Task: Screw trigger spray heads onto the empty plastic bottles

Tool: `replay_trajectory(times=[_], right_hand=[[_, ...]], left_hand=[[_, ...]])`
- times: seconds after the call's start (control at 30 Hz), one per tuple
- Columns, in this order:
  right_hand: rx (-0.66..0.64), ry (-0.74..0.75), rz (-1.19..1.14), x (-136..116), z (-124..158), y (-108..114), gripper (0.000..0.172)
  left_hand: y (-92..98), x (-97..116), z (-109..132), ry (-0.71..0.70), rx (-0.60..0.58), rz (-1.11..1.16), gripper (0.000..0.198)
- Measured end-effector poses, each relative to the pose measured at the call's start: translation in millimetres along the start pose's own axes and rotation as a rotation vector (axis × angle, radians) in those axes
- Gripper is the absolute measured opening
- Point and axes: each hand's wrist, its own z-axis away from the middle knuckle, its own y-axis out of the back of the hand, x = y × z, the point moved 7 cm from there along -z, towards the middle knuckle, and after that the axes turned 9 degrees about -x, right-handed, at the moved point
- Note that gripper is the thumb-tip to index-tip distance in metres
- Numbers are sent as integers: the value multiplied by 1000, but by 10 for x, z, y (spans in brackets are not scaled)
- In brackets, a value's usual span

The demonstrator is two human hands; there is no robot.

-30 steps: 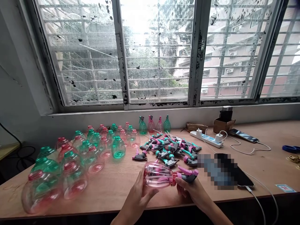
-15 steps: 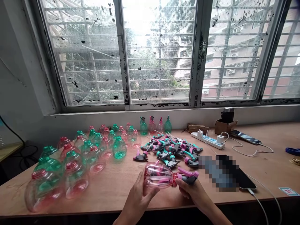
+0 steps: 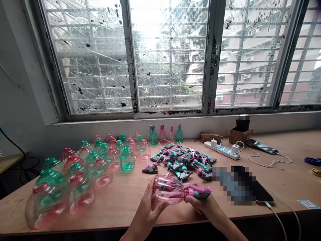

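Observation:
A clear pink spray bottle [image 3: 168,189] lies sideways above the wooden table [image 3: 130,197], near its front edge. My left hand [image 3: 147,211] is wrapped round the bottle's body from below. My right hand [image 3: 203,205] is closed on the pink and grey trigger sprayer head [image 3: 199,191] at the bottle's neck. Behind them lies a pile of loose trigger sprayer heads [image 3: 182,159] in pink, teal and grey.
Several empty pink and green bottles [image 3: 82,167] stand at the left. A few finished spray bottles [image 3: 165,134] stand by the window wall. A power strip [image 3: 222,149], a cardboard box [image 3: 238,134], phones on cables [image 3: 262,146] and a blurred dark object [image 3: 238,184] lie at the right.
The sprayer head has turned on the bottle's neck in my right hand. The bottle has dipped a little towards the table. My left hand keeps its hold.

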Motion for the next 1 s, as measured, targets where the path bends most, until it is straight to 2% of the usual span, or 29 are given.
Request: replay_trajectory(times=[0.43,0.63,0.77,1.0], right_hand=[[2,9,-67,-7,10,0,51],[55,28,-129,-2,19,15,48],[80,33,-166,10,24,37,53],[59,47,-202,12,24,58,48]], left_hand=[[-78,-31,-7,-44,-82,23,110],[-38,-55,22,-17,-76,101,93],[-9,-58,33,-5,-37,69,94],[-88,-51,48,5,-111,209,94]])
